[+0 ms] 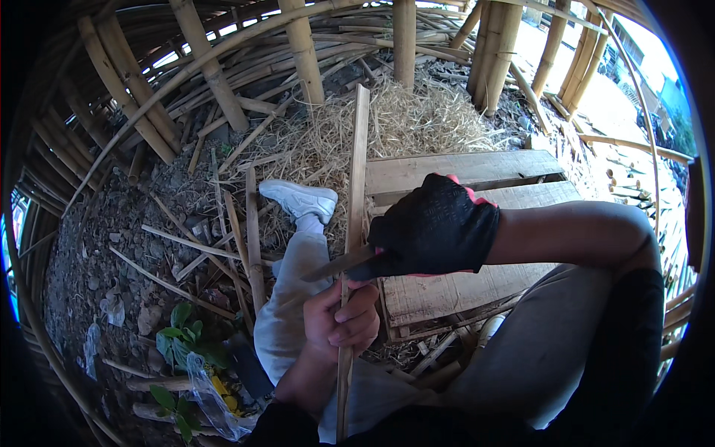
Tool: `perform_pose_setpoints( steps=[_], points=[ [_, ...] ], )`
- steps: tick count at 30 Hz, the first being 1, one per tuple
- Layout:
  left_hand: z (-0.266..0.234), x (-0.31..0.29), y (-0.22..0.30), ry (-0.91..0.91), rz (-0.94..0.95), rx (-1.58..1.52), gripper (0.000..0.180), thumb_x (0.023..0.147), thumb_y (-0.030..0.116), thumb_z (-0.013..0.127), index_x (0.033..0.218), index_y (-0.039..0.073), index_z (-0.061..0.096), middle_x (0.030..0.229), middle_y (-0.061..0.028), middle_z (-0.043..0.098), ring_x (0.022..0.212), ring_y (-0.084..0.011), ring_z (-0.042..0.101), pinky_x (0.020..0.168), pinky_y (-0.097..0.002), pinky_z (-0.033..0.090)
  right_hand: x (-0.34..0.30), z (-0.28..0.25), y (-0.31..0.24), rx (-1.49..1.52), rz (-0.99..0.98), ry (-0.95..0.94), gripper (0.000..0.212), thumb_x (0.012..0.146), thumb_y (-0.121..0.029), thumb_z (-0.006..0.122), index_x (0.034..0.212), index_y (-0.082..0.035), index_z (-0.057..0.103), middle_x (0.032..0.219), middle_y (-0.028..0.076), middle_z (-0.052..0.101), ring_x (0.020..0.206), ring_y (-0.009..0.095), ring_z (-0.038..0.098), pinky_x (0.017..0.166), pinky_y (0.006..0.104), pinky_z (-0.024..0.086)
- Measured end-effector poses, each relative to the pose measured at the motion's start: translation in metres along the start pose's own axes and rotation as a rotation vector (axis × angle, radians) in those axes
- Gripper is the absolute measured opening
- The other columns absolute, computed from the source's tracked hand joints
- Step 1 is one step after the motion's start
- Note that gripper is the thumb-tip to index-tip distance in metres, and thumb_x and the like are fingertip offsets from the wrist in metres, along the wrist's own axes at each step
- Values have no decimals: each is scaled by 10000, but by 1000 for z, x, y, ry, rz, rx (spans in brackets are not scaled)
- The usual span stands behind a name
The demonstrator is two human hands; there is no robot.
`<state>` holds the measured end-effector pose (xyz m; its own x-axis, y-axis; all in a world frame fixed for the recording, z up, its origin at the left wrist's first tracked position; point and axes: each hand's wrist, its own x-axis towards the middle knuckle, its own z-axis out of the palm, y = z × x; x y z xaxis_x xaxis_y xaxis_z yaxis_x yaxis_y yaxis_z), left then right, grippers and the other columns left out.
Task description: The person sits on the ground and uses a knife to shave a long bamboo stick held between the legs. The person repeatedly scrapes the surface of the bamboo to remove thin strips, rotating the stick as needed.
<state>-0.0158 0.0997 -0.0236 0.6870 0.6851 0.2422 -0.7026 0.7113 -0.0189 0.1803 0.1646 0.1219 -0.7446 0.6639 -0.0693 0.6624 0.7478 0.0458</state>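
A long split bamboo strip (358,164) stands up in front of me, its lower end running down past my lap. My bare left hand (341,320) is wrapped round it below the middle. Just above those fingers, my right hand (439,227), in a black and red glove, grips a knife (328,267). The flat blade points left and lies across the strip, seeming to touch it. Its handle is hidden inside the glove. Behind the right hand is a low wooden plank platform (462,170).
Pale bamboo shavings (410,119) are heaped beyond the platform. Bamboo posts (302,56) and stacked poles enclose the far side. Loose bamboo strips (253,238) lie on stony ground at left, near my white shoe (298,200). A leafy plant (180,335) and clear plastic bag (212,391) are lower left.
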Motion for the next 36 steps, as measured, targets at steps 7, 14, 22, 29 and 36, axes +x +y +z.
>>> perform_pose_setpoints(
  steps=[7, 14, 22, 29, 36],
  points=[
    [-2, -6, 7, -24, 4, 1, 203, 1095, 298, 421, 1078, 103, 475, 656, 26, 460, 380, -40, 443, 308, -182, 325, 15, 20, 7, -28, -52, 99, 434, 914, -608, 603, 844, -200, 735, 726, 35, 703, 670, 268, 710, 596, 429, 537],
    [0, -3, 5, 18, 12, -3, 201, 1104, 293, 400, 1069, 105, 465, 659, 30, 464, 383, -34, 449, 309, -176, 310, 25, 19, 24, -49, -198, 186, 436, 928, -588, 593, 859, -182, 738, 730, 38, 705, 669, 258, 712, 588, 419, 541],
    [1, 6, 1, 13, 6, 65, 211, 1108, 301, 397, 1064, 106, 463, 655, 40, 445, 372, -30, 412, 307, -173, 304, 44, -11, 98, -337, 204, 278, 724, 1008, -717, 312, 955, -156, 766, 767, 47, 717, 730, 276, 715, 671, 409, 573],
    [5, 1, -1, 5, 7, 70, 212, 1106, 311, 400, 1050, 115, 459, 647, 44, 440, 373, -26, 411, 302, -183, 304, 33, 5, 63, -171, -69, 255, 468, 992, -571, 532, 816, -194, 746, 632, 29, 648, 596, 243, 677, 567, 378, 538],
    [3, -1, -1, 23, 0, 80, 198, 1108, 289, 387, 1046, 115, 458, 638, 43, 439, 370, -30, 413, 303, -184, 294, 34, 5, 46, -170, -225, 260, 438, 989, -501, 515, 796, -168, 724, 690, 47, 680, 710, 271, 717, 606, 388, 555]
  ],
)
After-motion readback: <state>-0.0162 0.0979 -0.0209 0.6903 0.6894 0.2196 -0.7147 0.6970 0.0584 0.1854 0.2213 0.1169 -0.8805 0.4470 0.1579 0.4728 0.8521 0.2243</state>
